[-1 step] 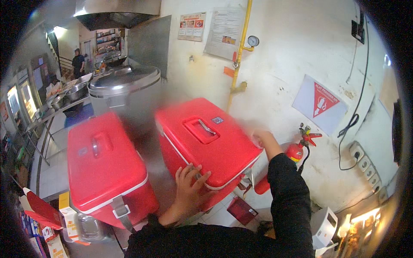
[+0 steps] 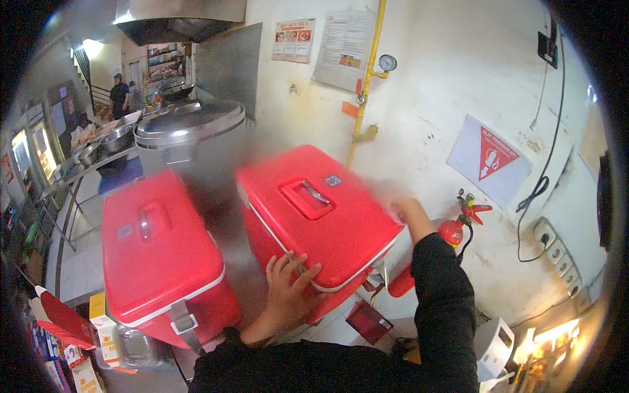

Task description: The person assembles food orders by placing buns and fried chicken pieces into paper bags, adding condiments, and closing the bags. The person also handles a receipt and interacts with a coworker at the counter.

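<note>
Two red cooler boxes stand side by side in front of me. The right cooler point(image 2: 321, 216) has a recessed lid handle and sits at an angle. My left hand point(image 2: 291, 285) lies flat on the near corner of its lid, fingers spread. My right hand point(image 2: 409, 215), blurred, is at the lid's far right edge near the wall; its grip cannot be made out. The left cooler point(image 2: 157, 249) is untouched, with a grey latch on its front.
A large lidded steel pot point(image 2: 190, 128) stands behind the coolers. A red fire extinguisher point(image 2: 455, 230) and a yellow pipe point(image 2: 367, 78) are against the wall on the right. A steel counter with bowls point(image 2: 98, 147) and a person point(image 2: 119, 97) are at the far left.
</note>
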### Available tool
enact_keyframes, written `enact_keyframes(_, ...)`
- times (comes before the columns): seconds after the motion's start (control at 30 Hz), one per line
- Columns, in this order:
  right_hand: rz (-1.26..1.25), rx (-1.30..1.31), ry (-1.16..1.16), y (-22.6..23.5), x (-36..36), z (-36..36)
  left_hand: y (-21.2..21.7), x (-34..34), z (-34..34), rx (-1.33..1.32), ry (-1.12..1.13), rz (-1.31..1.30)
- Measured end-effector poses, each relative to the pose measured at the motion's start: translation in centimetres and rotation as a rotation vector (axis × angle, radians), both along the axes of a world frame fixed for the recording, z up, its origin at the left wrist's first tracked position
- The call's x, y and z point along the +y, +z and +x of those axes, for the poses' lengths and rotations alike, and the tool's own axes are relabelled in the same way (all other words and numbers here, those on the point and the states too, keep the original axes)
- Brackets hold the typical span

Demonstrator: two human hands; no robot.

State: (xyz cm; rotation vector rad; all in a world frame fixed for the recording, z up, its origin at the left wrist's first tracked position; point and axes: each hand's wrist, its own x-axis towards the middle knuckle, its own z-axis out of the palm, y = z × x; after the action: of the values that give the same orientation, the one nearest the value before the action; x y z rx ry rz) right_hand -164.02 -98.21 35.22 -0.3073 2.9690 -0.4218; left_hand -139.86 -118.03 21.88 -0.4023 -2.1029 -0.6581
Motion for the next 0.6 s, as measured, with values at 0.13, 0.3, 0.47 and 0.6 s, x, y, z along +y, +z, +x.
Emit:
enact_keyframes(0.13,-0.101,0.572,0.608,7.7,2.1,-0.9,2.5,-0.4,-0.7,0.086,-0.074,0.092)
enact_keyframes(0.3,-0.982,0.138,0.865,10.8,-1.9,7.7,5.7,-0.6,0.3,0.083,-0.120,0.218)
enact_keyframes(0.47,-0.977,-0.317,1.330,9.5,-7.4,-0.3,-1.6,-0.3,2.3,-0.349,0.065,0.420)
enact_keyframes(0.6,0.109,0.361,1.542,-4.9,-15.6,-11.2,-3.3,1.5,4.8,-0.503,0.038,0.770)
